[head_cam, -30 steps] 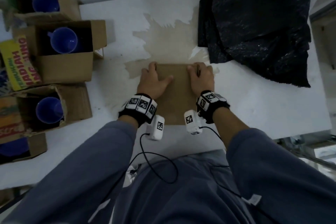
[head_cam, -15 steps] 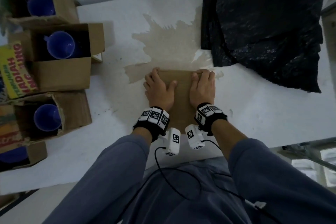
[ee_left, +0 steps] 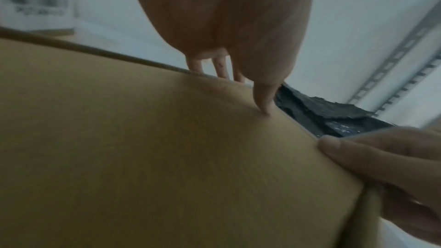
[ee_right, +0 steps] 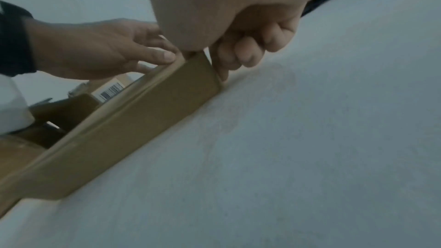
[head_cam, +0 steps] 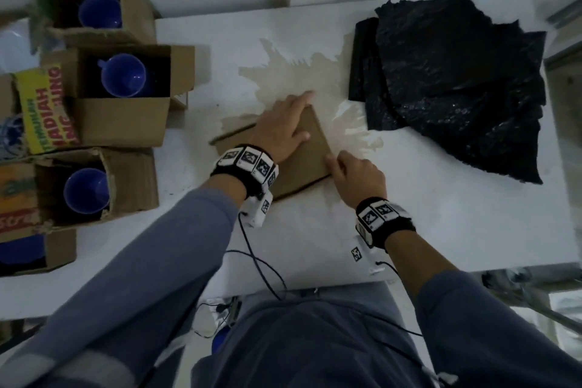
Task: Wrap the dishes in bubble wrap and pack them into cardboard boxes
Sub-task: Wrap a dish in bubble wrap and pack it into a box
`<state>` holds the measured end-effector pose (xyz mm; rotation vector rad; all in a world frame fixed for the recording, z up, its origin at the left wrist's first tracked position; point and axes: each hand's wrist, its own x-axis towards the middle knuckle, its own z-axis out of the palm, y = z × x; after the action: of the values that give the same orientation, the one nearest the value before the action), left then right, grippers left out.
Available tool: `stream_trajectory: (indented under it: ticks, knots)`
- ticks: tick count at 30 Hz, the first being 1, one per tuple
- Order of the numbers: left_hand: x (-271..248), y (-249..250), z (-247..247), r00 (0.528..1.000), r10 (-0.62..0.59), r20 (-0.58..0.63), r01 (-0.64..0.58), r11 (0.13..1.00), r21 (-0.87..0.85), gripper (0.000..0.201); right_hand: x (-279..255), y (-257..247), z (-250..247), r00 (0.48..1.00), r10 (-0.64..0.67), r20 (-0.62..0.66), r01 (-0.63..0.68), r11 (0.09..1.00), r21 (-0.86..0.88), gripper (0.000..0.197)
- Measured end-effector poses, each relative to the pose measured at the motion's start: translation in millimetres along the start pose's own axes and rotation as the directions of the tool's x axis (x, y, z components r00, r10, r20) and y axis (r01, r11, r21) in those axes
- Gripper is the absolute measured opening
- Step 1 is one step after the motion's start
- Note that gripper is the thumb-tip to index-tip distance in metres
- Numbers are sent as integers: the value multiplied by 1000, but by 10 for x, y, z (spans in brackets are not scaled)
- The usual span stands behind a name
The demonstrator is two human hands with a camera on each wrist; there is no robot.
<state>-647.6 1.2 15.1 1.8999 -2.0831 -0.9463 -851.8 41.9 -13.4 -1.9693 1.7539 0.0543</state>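
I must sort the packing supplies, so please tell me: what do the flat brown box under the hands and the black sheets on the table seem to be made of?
Flat brown box: looks like matte kraft cardboard, with dull brown faces and folded edges.
Black sheets: probably thin plastic film, perhaps black bubble wrap; crinkled, ragged-edged, with small glossy glints. No bubbles can be made out.

Yellow carton flap [head_cam: 44, 107], left of frame: red lettering, legible part "HADIAH". Barcode label [ee_right: 111, 90] on a box: digits unreadable.

The closed cardboard box [head_cam: 302, 151] has been rotated on the table and now lies askew. The left hand [head_cam: 280, 129] remains flat on top; the right hand [head_cam: 359, 176] has been shifted to its near-right corner.
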Motion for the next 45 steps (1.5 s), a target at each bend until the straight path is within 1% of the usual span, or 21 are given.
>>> stream_trajectory:
  ticks: [1,3,5,7,9,11,13,16,18,20,22,24,26,28,30,31,33,35,38,41,45]
  knots:
    - [-66,28,-14,999,26,28,-27,999,40,97,-10,12,-17,1000,-13,20,13,1000,-10,44]
    - [-286,18,67,992,-32,122,6,979,205,132,13,5,-63,1000,20,24,-21,998,52,42]
    - [-479,-82,190,985,-75,157,7,918,397,154,70,-38,-146,998,11,-55,0,982,191,30]
    - [-532,-173,252,986,-69,150,-18,858,513,158,175,-129,-232,985,-163,-64,174,954,244,64]
    - [-470,-182,219,988,-43,145,-43,841,540,152,299,-241,-295,923,-375,86,367,926,91,104]
    - [-398,-166,147,988,-7,155,-77,846,528,146,398,-330,-326,870,-438,226,462,884,-70,130]
    - [-364,-198,100,988,47,150,-115,865,488,139,453,-361,-347,877,-400,266,447,882,-150,139]
    - [-415,-264,87,985,145,98,-172,903,393,116,486,-363,-354,903,-355,240,409,883,-232,130]
    - [-494,-288,134,983,183,2,-171,917,359,84,531,-393,-362,922,-325,210,372,894,-251,121]
    - [-549,-328,179,977,172,-130,-120,936,331,57,684,-443,-392,936,-303,181,338,917,-214,114]
    - [-518,-351,163,963,125,-239,-53,956,287,49,919,-503,-476,945,-301,131,323,923,-211,106]
    - [-367,-370,84,935,4,-353,67,980,188,55,1196,-551,-596,958,-276,74,286,931,-227,97]
    - [-126,-423,-59,885,-209,-416,220,975,-21,86,1450,-606,-722,973,-223,59,231,949,-215,92]
    - [184,-539,-247,864,-367,-345,273,917,-291,123,1668,-655,-824,979,-184,85,197,963,-184,90]
    - [545,-674,-487,895,-380,-233,255,865,-431,151,1837,-718,-890,980,-165,112,184,966,-183,89]
    - [717,-728,-595,908,-374,-189,251,847,-468,157,1903,-749,-900,981,-155,120,175,968,-182,89]
    - [999,-777,-765,911,-393,-125,266,791,-550,154,2003,-801,-865,983,-137,122,155,976,-155,93]
    - [1198,-795,-793,886,-441,-143,268,740,-617,139,2072,-828,-795,986,-126,108,137,985,-106,98]
    - [1357,-793,-685,852,-442,-279,210,778,-593,121,2153,-830,-695,988,-137,66,140,988,-56,93]
    - [1420,-830,-580,841,-422,-339,166,798,-580,117,2171,-826,-601,993,-111,46,114,992,-53,95]
    - [1429,-848,-554,844,-401,-355,127,793,-595,116,2148,-904,-454,996,-62,-63,47,974,-221,104]
